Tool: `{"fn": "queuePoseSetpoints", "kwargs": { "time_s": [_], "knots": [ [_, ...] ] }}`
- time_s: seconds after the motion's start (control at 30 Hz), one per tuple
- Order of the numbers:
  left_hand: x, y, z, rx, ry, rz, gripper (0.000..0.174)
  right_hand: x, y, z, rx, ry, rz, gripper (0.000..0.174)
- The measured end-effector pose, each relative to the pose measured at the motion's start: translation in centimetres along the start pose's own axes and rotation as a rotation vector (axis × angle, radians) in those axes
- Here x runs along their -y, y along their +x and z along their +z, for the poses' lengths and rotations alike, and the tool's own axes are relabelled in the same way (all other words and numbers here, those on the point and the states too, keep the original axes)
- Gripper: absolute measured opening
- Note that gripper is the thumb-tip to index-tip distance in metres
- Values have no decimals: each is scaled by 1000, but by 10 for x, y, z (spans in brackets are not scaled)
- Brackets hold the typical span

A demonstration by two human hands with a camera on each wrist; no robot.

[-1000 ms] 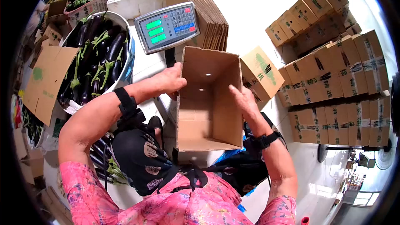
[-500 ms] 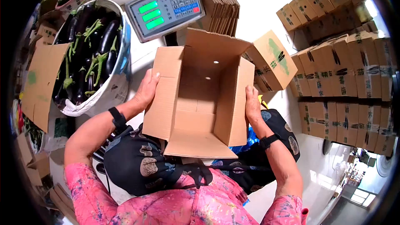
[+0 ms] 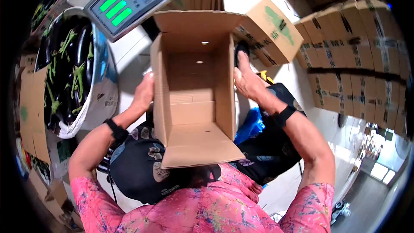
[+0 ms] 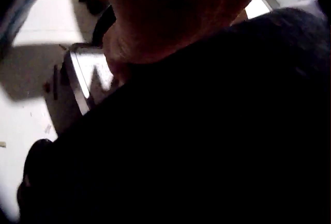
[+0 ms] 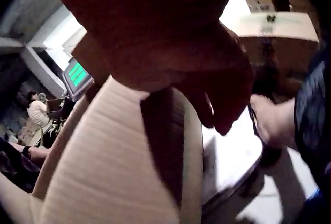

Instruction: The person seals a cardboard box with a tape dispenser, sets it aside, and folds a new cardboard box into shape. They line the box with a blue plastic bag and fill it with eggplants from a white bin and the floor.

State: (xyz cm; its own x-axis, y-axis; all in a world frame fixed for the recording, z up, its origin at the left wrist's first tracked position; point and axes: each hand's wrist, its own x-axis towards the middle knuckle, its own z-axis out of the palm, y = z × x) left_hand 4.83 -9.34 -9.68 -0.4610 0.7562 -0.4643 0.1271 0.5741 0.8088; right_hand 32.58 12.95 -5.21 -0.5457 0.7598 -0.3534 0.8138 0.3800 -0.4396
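Observation:
An open-topped cardboard box stands before me, its inside bare. Its near flap is spread outward toward my lap, and its far flap also leans outward. My left hand lies along the box's outer left side, fingertips partly hidden behind the cardboard. On the opposite side, my right hand rests against the outer wall. In the right wrist view its fingers point downward beside the cardboard. Darkness fills most of the left wrist view, where only part of the hand shows.
A scale display with green screens stands behind the box at left. Eggplants fill a tub beside it. A closed carton sits beyond my right hand, with stacked cartons farther right. A blue plastic bag lies near my leg.
Both hands have shifted along the box's outer sides. Its flaps, upright or tucked away a second ago, now spread outward. The head view has turned, so the scale and eggplants sit farther left.

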Motion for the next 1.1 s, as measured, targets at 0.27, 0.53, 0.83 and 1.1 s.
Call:
{"fn": "queuePoseSetpoints", "kwargs": {
  "time_s": [0.27, 0.53, 0.83, 1.1],
  "knots": [
    [-24, -45, -56, 241, -219, -95, 36, 2, -57, -180, 37, 94, -107, 38],
    [118, -47, -138, 164, 37, 80, 32, -272, -212, -56, -66, 316, 401, 31],
    [14, -124, -108, 182, -383, -239, 28, -323, -354, 133, -286, 333, 824, 31],
    [-52, -163, -86, 225, 381, 302, 31, -312, -342, 175, -328, 158, 929, 30]
  ]
}}
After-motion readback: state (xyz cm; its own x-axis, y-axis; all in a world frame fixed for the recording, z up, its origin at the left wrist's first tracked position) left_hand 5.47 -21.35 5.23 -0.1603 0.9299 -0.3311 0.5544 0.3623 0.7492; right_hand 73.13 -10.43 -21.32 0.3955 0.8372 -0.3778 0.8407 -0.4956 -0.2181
